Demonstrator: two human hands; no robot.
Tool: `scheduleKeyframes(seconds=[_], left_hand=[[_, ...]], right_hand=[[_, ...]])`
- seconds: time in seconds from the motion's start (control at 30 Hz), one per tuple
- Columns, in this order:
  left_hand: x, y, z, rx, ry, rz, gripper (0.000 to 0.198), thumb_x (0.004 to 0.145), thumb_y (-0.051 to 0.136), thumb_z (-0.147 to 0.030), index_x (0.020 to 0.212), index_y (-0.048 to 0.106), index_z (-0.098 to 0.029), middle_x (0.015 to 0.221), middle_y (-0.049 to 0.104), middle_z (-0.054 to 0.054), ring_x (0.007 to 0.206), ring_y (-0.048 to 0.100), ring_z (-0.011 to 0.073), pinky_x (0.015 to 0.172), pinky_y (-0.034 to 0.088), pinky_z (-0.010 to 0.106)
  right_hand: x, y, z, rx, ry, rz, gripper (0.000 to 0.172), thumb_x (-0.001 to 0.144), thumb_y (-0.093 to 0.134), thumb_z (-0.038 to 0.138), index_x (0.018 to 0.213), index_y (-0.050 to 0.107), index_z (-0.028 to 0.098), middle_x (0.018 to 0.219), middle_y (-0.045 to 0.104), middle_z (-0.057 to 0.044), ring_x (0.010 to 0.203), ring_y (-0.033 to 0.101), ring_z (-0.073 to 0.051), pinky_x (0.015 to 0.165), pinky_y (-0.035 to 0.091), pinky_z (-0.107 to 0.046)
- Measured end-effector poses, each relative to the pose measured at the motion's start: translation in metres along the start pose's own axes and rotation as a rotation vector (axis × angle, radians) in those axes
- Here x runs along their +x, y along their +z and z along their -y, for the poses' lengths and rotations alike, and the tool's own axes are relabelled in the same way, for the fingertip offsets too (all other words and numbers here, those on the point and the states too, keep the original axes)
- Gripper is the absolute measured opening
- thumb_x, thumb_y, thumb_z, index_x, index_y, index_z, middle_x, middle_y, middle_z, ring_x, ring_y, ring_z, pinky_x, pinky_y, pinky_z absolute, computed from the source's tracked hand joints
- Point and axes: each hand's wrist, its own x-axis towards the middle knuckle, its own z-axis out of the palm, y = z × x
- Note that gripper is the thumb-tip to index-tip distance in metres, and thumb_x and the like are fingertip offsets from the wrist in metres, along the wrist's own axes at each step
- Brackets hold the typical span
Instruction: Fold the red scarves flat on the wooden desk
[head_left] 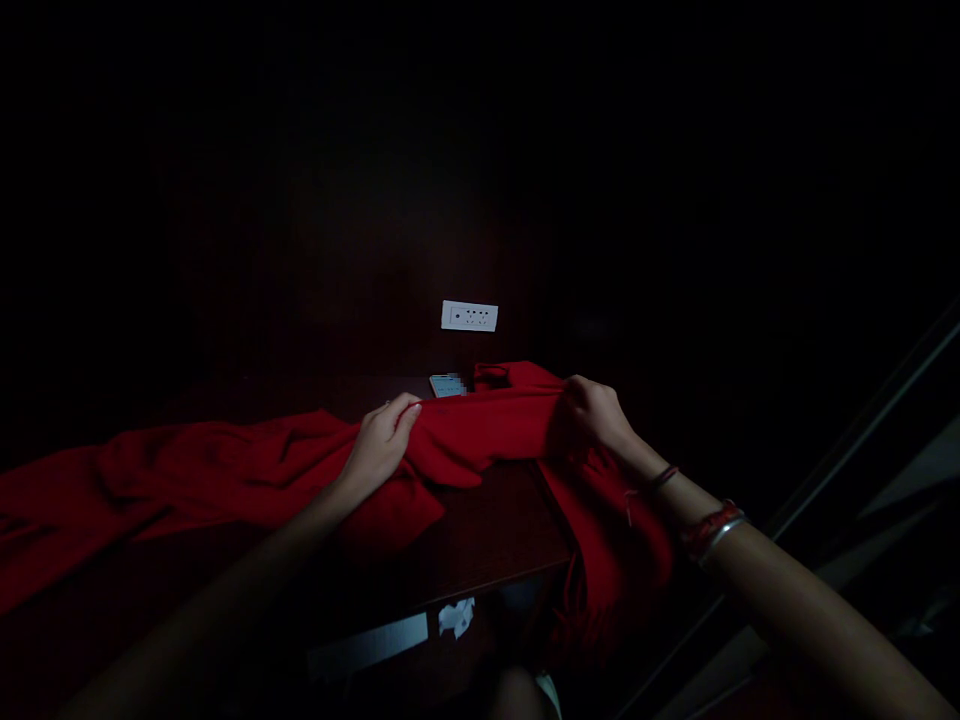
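Note:
A long red scarf (487, 425) with a fringed end stretches across a dark wooden table (495, 530). My left hand (381, 440) pinches its upper edge near the middle, thumb on top. Further right, my right hand (598, 410) is closed on the same edge, and the stretch between the two is held taut and lifted. To the left the cloth lies in loose folds; on the right it hangs over the table's corner, fringe downward. Bands and a bangle circle my right wrist.
A phone (446, 385) with a lit screen lies behind the scarf. On the dark wall is a white socket panel (469, 316). Below the tabletop are a pale flat panel (371, 645) and a crumpled white piece (456, 617). Much of the room is too dark to make out.

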Motion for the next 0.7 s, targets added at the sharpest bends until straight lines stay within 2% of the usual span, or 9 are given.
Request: scheduleKeyframes(seconds=[0.07, 0.13, 0.2, 0.3, 0.47, 0.57, 0.7], left_hand=[[0.005, -0.004, 0.01, 0.009, -0.039, -0.064, 0.029, 0.082, 0.029, -0.034, 0.08, 0.052, -0.017, 0.074, 0.058, 0.001, 0.071, 0.053, 0.0137, 0.066, 0.039, 0.021], [0.01, -0.008, 0.022, 0.041, -0.086, -0.071, 0.03, 0.081, 0.029, -0.035, 0.08, 0.053, -0.016, 0.075, 0.059, 0.001, 0.072, 0.054, 0.0137, 0.066, 0.039, 0.021], [0.014, -0.009, 0.032, 0.114, -0.11, 0.015, 0.029, 0.081, 0.03, -0.034, 0.08, 0.054, -0.017, 0.077, 0.06, 0.001, 0.073, 0.054, 0.0142, 0.067, 0.039, 0.021], [0.014, -0.005, 0.044, 0.309, -0.085, 0.222, 0.027, 0.081, 0.03, -0.029, 0.08, 0.055, -0.018, 0.08, 0.06, 0.003, 0.075, 0.055, 0.0158, 0.07, 0.039, 0.024], [0.007, 0.002, 0.048, 0.623, 0.006, 0.345, 0.025, 0.084, 0.028, -0.026, 0.086, 0.051, -0.018, 0.086, 0.058, 0.005, 0.078, 0.056, 0.0176, 0.066, 0.042, 0.026], [0.002, 0.001, 0.045, 0.721, 0.012, 0.422, 0.025, 0.082, 0.027, -0.015, 0.094, 0.049, -0.017, 0.091, 0.057, 0.007, 0.08, 0.056, 0.018, 0.064, 0.043, 0.027], [-0.002, -0.001, 0.035, 0.81, -0.026, 0.554, 0.034, 0.078, 0.023, -0.005, 0.098, 0.049, -0.014, 0.096, 0.056, 0.011, 0.082, 0.057, 0.0211, 0.061, 0.045, 0.029]], right_hand=[[0.001, -0.002, -0.003, 0.162, -0.035, 0.009, 0.015, 0.076, 0.041, 0.02, 0.088, 0.05, 0.016, 0.079, 0.058, -0.004, 0.071, 0.052, -0.014, 0.064, 0.037, -0.023], [0.001, -0.004, -0.006, 0.308, -0.092, 0.082, 0.017, 0.075, 0.045, 0.026, 0.09, 0.047, 0.018, 0.076, 0.055, -0.002, 0.067, 0.049, -0.012, 0.061, 0.037, -0.022], [-0.001, -0.005, -0.01, 0.437, -0.115, 0.155, 0.02, 0.074, 0.047, 0.032, 0.088, 0.045, 0.019, 0.072, 0.051, 0.001, 0.063, 0.046, -0.011, 0.057, 0.036, -0.021], [-0.008, 0.0, -0.012, 0.571, -0.089, 0.219, 0.019, 0.074, 0.046, 0.034, 0.085, 0.041, 0.019, 0.067, 0.045, 0.004, 0.056, 0.04, -0.008, 0.053, 0.033, -0.019], [-0.023, 0.012, -0.006, 0.569, -0.03, 0.249, 0.017, 0.077, 0.044, 0.033, 0.086, 0.041, 0.019, 0.062, 0.041, 0.006, 0.05, 0.033, -0.007, 0.048, 0.029, -0.018], [-0.035, 0.017, 0.003, 0.543, -0.113, 0.284, 0.013, 0.079, 0.043, 0.029, 0.082, 0.046, 0.017, 0.072, 0.049, 0.002, 0.061, 0.043, -0.009, 0.058, 0.035, -0.02], [-0.056, 0.02, 0.023, 0.41, -0.244, 0.449, 0.017, 0.08, 0.043, 0.026, 0.087, 0.055, 0.016, 0.085, 0.057, -0.003, 0.078, 0.051, -0.013, 0.072, 0.038, -0.025]])
